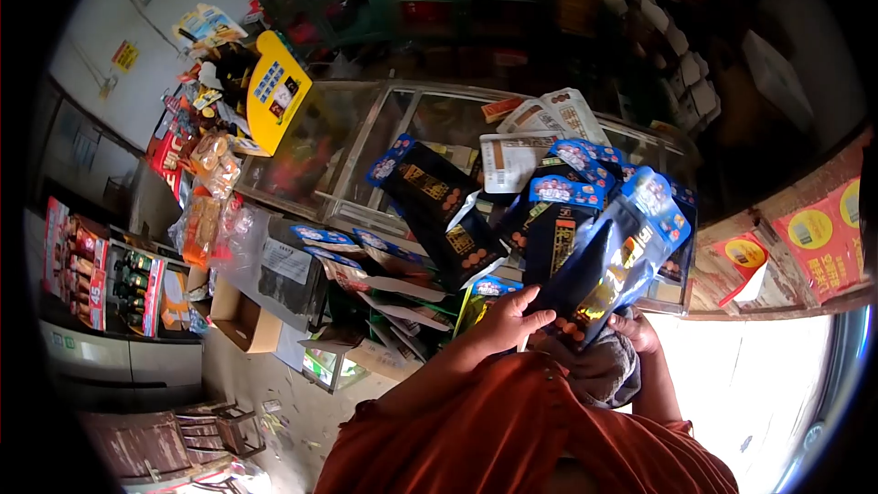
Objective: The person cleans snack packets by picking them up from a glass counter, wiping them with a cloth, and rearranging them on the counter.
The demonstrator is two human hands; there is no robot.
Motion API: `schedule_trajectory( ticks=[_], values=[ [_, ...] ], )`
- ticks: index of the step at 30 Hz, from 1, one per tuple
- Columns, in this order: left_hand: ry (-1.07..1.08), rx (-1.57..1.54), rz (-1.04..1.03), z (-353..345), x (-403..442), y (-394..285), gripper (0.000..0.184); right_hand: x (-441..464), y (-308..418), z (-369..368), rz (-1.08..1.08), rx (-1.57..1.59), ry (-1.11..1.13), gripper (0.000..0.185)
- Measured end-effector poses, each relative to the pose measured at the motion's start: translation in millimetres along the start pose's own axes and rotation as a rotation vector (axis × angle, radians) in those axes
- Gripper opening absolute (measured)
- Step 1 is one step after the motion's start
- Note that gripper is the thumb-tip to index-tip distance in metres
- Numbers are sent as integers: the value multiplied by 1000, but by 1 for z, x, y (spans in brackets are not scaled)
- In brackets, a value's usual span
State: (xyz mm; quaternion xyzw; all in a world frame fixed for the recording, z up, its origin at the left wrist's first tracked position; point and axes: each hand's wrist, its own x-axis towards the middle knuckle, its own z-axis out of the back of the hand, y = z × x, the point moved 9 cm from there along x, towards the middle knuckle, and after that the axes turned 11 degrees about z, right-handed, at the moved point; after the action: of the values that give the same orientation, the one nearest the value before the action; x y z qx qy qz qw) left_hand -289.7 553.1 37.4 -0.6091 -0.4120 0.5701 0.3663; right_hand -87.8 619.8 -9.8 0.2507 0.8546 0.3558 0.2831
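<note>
Close to my body, a shiny dark blue pouch (611, 261) with gold print and a blue cartoon top is held tilted. My left hand (505, 322) grips its lower left edge, thumb across the front. My right hand (638, 331) closes on a crumpled grey cloth (605, 373) at the pouch's lower right; whether it also pinches the pouch I cannot tell. Just beyond, similar black pouches (430, 185) lie heaped on the glass counter (352, 151). White and brown packets (514, 161) lie among them.
Left of the pile stand upright packets (393, 297) in boxes. An open cardboard box (245, 316) is beside them. A yellow display card (277, 96) and bagged snacks (215, 165) stand at the counter's left end. Wooden chairs (174, 434) are on the floor at lower left.
</note>
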Motion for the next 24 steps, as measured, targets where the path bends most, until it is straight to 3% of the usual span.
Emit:
schedule_trajectory(
  ticks=[2,3,6,8,9,11,12,14,18,19,21,22,23,24],
  values=[
    [91,63,-84,9,-10,-5,39,6,3,-7,71,-163,50,43],
    [48,92,-19,27,-16,-17,35,4,3,-13,44,-129,42,40],
    [-546,-260,92,144,21,9,39,4,-10,-1,45,-101,85,39],
    [-871,-93,159,222,49,52,51,3,-4,-18,88,-62,58,38],
    [-872,-95,150,235,66,67,51,2,-6,-24,82,-22,29,38],
    [-1241,-244,351,266,63,107,68,-5,-10,-27,50,22,-21,39],
    [-1239,-245,344,271,73,107,68,-7,-19,-17,44,29,-21,39],
    [-1378,52,539,283,80,106,82,-14,-26,-8,61,49,-10,38],
    [-1194,-61,385,314,129,135,91,-32,-27,-6,70,1,-64,35],
    [-1335,-175,435,325,128,146,65,-35,-30,-1,74,5,-75,35],
    [-1331,-499,490,347,134,175,31,-44,-33,8,88,-91,-77,33],
    [-1180,-697,489,353,145,186,25,-48,-31,5,86,-85,-92,33],
    [-1114,-865,442,316,121,141,23,-48,-23,-5,87,-99,-87,38],
    [-989,-825,412,312,118,128,16,-49,-19,-10,90,-115,-77,42]
  ],
)
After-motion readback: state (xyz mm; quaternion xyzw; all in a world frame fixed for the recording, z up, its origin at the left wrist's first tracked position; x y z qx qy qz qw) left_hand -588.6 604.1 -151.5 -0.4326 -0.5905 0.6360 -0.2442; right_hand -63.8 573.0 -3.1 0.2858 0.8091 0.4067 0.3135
